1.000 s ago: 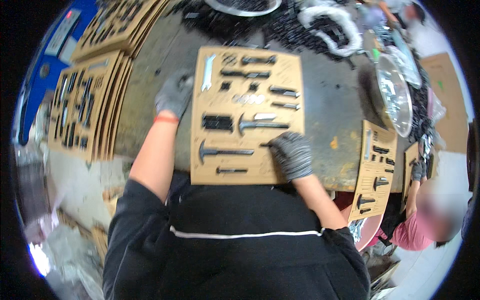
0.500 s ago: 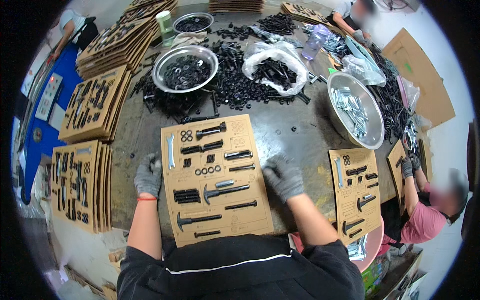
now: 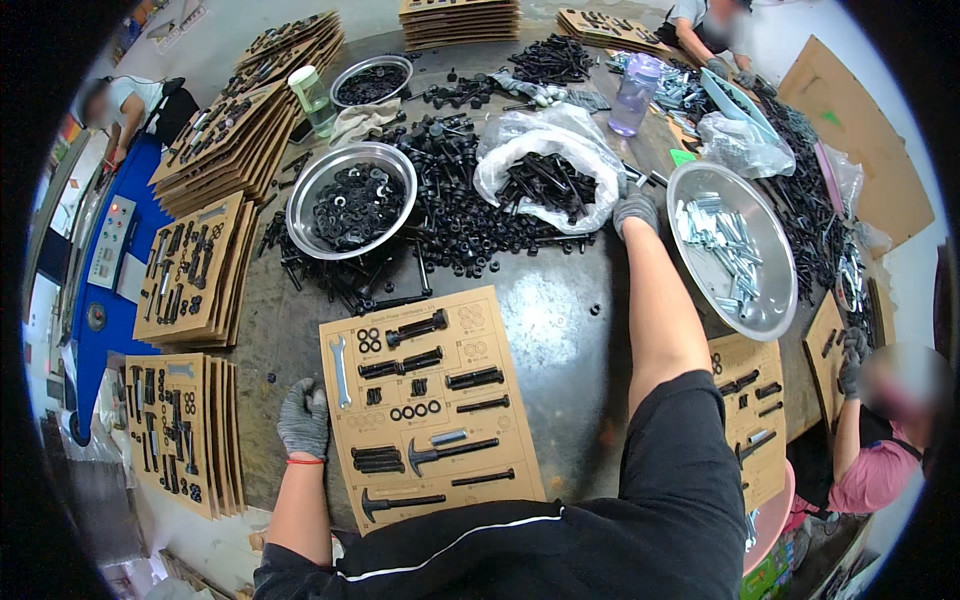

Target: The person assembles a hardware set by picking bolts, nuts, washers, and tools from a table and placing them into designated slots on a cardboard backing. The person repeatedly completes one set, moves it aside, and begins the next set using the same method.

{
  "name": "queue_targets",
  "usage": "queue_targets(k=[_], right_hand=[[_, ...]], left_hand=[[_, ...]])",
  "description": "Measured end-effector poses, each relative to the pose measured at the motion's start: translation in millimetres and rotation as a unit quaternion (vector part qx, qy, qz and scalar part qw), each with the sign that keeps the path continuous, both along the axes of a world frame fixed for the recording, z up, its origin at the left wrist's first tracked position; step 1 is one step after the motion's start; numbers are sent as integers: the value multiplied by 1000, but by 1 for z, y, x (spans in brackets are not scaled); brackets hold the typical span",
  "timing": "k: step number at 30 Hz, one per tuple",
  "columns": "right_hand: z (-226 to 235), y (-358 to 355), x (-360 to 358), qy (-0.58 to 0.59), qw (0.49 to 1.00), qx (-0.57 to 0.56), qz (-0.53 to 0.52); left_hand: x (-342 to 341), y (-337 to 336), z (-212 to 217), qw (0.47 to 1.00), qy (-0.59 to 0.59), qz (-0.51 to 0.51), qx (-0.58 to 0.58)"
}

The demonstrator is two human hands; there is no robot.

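Observation:
A brown cardboard sheet (image 3: 500,420) lies in front of me, laid out with black bolts, washers, a small wrench and other hardware. My left hand (image 3: 303,420), in a grey glove, rests on the table at the sheet's left edge. My right arm stretches far forward, and my gloved right hand (image 3: 636,210) sits at the edge of a white plastic bag (image 3: 505,150) holding black bolts, next to a metal bowl of silver bolts (image 3: 735,245). Whether that hand grips anything is hidden.
A steel bowl of black washers (image 3: 350,200) and a heap of loose black bolts (image 3: 460,225) lie beyond the sheet. Stacks of filled cardboard sheets (image 3: 185,270) stand at the left. Other people work at the right (image 3: 880,430), far back (image 3: 705,30) and left (image 3: 125,105).
My right hand left the cardboard sheet and reached forward to the bag of bolts. My head tilted up, so more of the far table shows. The left hand stayed by the sheet's left edge.

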State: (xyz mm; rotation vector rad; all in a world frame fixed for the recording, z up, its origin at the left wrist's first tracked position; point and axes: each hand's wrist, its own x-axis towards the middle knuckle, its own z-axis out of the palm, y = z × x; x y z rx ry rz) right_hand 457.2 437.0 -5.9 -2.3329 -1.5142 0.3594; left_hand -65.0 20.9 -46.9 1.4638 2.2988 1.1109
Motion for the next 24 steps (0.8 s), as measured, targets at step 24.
queue_targets(k=[24], right_hand=[[55, -346, -181, 129, 878, 113, 446]], left_hand=[[-1, -8, 19, 995, 70, 14, -72]])
